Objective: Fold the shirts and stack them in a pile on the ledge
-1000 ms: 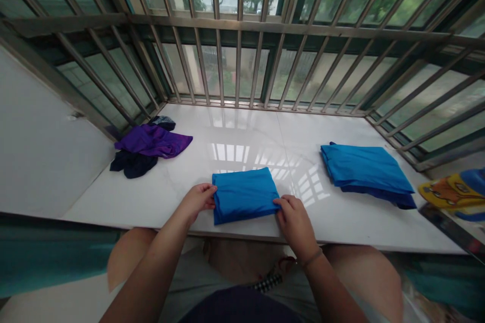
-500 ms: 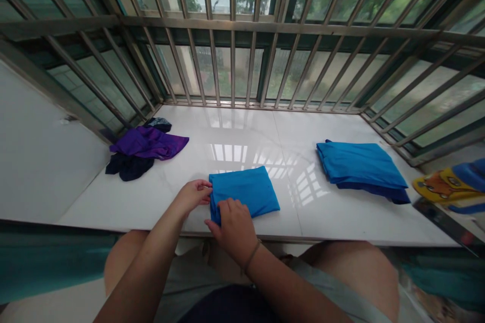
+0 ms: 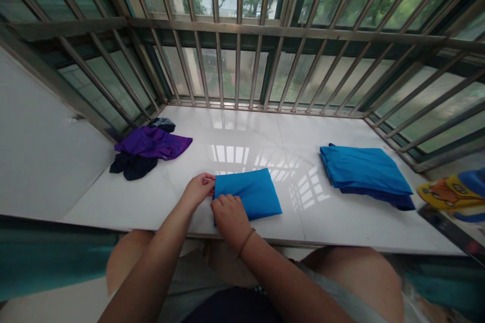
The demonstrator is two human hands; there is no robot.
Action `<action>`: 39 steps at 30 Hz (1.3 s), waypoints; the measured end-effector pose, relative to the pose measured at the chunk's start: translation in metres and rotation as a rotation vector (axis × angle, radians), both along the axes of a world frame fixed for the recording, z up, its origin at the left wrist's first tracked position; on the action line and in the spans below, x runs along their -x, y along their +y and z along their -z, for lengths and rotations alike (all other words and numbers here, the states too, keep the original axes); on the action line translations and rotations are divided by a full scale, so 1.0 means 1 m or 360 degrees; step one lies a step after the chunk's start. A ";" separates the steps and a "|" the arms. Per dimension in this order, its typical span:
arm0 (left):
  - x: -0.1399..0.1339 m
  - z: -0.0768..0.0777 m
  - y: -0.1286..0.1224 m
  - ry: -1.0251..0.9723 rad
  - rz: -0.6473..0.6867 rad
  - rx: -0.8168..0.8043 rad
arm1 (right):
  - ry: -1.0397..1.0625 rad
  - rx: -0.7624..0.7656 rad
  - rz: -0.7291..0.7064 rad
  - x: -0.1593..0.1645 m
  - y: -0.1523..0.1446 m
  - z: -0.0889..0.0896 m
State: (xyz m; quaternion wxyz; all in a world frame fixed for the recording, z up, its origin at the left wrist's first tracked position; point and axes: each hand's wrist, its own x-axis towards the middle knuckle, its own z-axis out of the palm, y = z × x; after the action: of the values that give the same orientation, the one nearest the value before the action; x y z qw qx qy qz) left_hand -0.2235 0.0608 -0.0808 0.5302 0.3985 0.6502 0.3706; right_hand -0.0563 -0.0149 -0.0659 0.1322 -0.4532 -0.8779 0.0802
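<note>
A bright blue folded cloth [image 3: 257,194] lies flat on the white sill in front of me, close to its front edge. My left hand [image 3: 199,191] pinches the cloth's far left corner between thumb and fingers. My right hand [image 3: 232,217] rests over the near left part, its fingers curled around the left edge; the thumb is hidden beneath. To the right lies a stack of folded blue cloths [image 3: 366,167], lighter blue above and darker blue below.
At the left lies a crumpled heap of purple cloth [image 3: 153,142] and dark cloth [image 3: 132,165]. Metal bars [image 3: 242,28] enclose the sill's back and sides. A yellow and blue item with a cartoon animal [image 3: 450,193] stands at the right edge.
My right hand's fingers have drawn in and curled at the cloth's left edge, where they lay flatter before. My left hand still holds the far left corner. The view has shifted slightly.
</note>
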 end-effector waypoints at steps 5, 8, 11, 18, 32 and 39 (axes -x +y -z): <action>0.001 0.003 -0.002 0.0180 -0.0004 0.0002 | 0.0020 -0.0092 -0.0177 -0.005 -0.015 0.020; -0.001 -0.002 -0.007 0.0685 0.0042 -0.0270 | 0.0141 -0.0187 -0.0380 -0.015 -0.024 0.024; -0.010 -0.007 -0.015 0.1365 0.0082 -0.0802 | 0.0360 -0.0248 -0.0411 -0.035 -0.028 0.020; -0.030 0.018 -0.043 0.1584 0.0801 -0.1138 | 0.0146 -0.0188 0.0933 -0.106 -0.005 -0.004; -0.020 0.043 -0.049 0.1448 0.0475 -0.1080 | 0.0694 0.0662 0.0999 -0.169 0.042 -0.022; -0.020 0.046 -0.045 0.1448 0.0414 -0.1063 | 0.0715 0.0375 0.1169 -0.258 0.086 -0.071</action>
State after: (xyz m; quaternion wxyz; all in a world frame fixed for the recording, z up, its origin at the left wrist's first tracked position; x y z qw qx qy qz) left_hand -0.2039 0.0161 -0.1267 0.0841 0.7401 0.6061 0.2790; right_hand 0.2021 0.0716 0.0047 0.2869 -0.7183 -0.5930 0.2239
